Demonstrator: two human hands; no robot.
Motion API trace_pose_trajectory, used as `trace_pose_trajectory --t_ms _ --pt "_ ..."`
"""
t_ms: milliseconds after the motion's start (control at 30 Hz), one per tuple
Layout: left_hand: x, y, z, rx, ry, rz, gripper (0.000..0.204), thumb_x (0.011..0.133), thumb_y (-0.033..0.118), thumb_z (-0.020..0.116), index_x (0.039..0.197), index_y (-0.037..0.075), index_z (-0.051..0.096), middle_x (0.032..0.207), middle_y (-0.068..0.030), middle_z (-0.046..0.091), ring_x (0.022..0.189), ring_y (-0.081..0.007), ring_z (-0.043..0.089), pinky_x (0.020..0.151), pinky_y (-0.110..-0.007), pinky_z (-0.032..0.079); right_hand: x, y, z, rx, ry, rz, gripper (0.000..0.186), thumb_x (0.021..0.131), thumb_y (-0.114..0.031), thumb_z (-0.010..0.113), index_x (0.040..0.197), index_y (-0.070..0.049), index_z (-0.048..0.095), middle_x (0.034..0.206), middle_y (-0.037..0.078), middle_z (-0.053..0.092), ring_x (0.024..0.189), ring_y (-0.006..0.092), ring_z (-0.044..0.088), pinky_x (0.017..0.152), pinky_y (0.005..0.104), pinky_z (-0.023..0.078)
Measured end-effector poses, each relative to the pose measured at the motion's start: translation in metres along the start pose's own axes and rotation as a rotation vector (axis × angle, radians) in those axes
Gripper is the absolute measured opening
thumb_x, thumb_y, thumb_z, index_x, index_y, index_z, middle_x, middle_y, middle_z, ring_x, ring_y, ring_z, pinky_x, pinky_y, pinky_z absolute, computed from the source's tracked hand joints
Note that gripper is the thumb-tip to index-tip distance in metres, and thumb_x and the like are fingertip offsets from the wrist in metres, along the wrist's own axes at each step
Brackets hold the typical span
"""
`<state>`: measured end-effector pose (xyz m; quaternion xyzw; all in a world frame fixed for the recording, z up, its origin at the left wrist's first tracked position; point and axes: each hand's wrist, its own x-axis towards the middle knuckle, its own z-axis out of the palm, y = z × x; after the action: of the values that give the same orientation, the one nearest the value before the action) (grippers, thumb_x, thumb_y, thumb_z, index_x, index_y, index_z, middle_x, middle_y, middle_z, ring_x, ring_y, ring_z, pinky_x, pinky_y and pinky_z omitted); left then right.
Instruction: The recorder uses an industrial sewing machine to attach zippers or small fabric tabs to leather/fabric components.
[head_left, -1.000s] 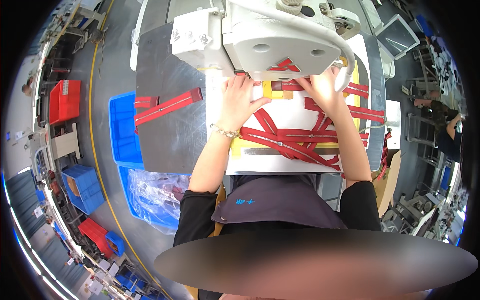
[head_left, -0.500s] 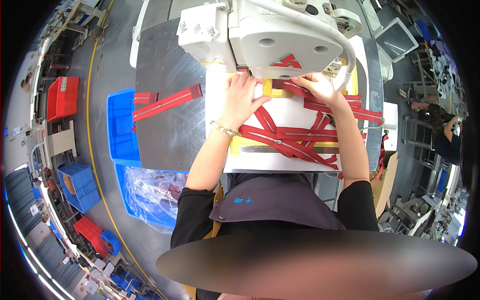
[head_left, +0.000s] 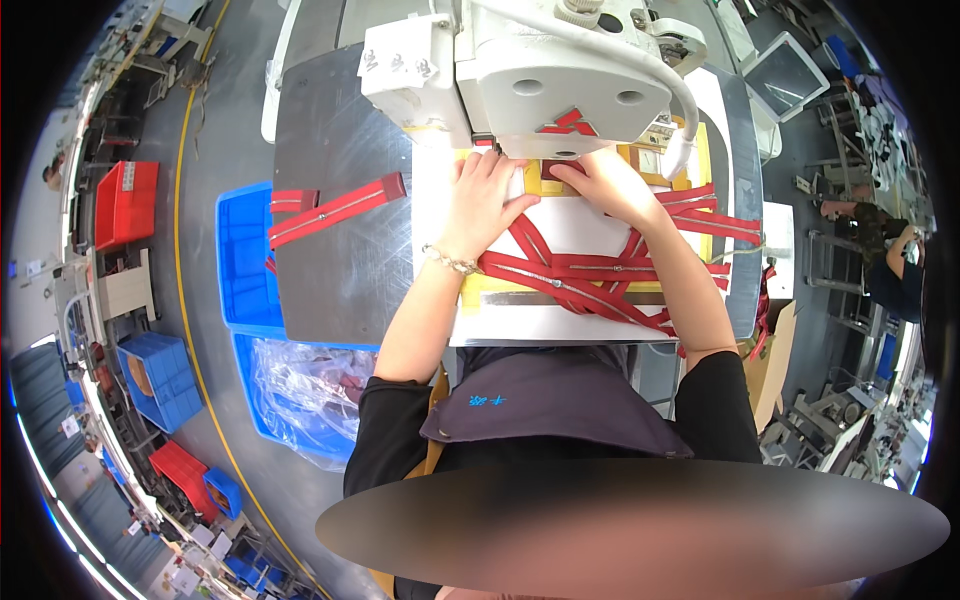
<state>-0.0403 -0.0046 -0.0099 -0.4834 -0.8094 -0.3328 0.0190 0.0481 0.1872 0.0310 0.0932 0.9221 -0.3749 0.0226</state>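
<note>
A white industrial sewing machine point(head_left: 560, 85) overhangs the work surface. My left hand point(head_left: 485, 195) lies on the white plate under its head, left of a small yellow guide point(head_left: 533, 182), fingers stretched forward with the tips partly hidden. My right hand point(head_left: 615, 190) is bent in from the right, thumb and fingers closed on the end of a red zipper point(head_left: 577, 166) beside the guide. The fingertips are partly covered by the machine. Several more red zippers point(head_left: 615, 268) lie crossed between my forearms, and others stick out past my right wrist.
Another red zipper point(head_left: 340, 210) lies on the dark metal tabletop point(head_left: 335, 120) to the left. Beside the table are a blue bin point(head_left: 235, 255) and a blue crate with clear plastic point(head_left: 310, 385). A cardboard box point(head_left: 772, 365) stands at the right.
My right hand has moved left toward the yellow guide, bringing the red zipper end with it. My left hand stays nearly in place.
</note>
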Motion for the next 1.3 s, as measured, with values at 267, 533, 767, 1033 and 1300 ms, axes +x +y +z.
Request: trace_pose_trajectory --t_ms 267,533,767,1033,1300 --pt "0.001 -0.001 -0.004 0.017 0.060 0.032 0.042 0.075 0.037 0.074 0.105 0.011 0.063 0.094 -0.0053 0.060 0.089 -0.0256 0.057 0.079 -0.038 0.041 -0.051 -0.007 -0.011 -0.024 -0.012 -0.052 0.021 0.088 -0.020 0.063 0.086 0.001 0.062 0.073 0.019 0.060 0.071 0.0329 0.060 0.066 0.0389 0.047" --pt "-0.002 0.010 -0.002 0.015 -0.022 0.062 0.033 0.077 0.028 0.073 0.104 0.013 0.064 0.083 -0.0043 0.058 0.081 -0.0232 0.058 0.074 -0.036 0.044 -0.083 -0.034 -0.026 -0.738 0.341 -0.013 0.007 0.086 -0.016 0.062 0.082 -0.010 0.061 0.060 0.006 0.058 0.050 0.0233 0.059 0.045 0.0349 0.044" --pt "0.002 0.019 -0.008 -0.129 0.075 0.188 0.020 0.078 0.020 0.072 0.096 0.012 0.067 0.072 -0.0025 0.059 0.065 -0.0213 0.056 0.062 -0.032 0.045 -0.097 -0.069 -0.017 -0.358 0.549 -0.431 0.011 0.083 -0.009 0.068 0.081 -0.004 0.058 0.058 0.004 0.048 0.046 0.0189 0.046 0.044 0.0305 0.035" --pt "-0.005 0.028 -0.032 -0.918 -0.220 0.045 0.014 0.082 0.006 0.052 0.084 0.000 0.064 0.069 -0.0066 0.061 0.060 -0.0136 0.056 0.059 -0.027 0.045 -0.102 -0.071 0.018 1.034 0.034 0.190 0.020 0.099 -0.016 0.051 0.102 0.002 0.058 0.073 0.004 0.064 0.055 0.0030 0.052 0.050 0.0172 0.041" --pt "-0.014 0.022 -0.036 -1.361 -0.262 -0.208 0.029 0.092 0.018 0.048 0.076 -0.005 0.055 0.071 -0.0040 0.056 0.066 -0.0114 0.048 0.062 -0.025 0.042 -0.093 -0.080 0.053 1.285 0.194 0.174 0.018 0.097 -0.016 0.056 0.093 0.001 0.060 0.072 0.006 0.065 0.058 0.0055 0.055 0.054 0.0183 0.042"
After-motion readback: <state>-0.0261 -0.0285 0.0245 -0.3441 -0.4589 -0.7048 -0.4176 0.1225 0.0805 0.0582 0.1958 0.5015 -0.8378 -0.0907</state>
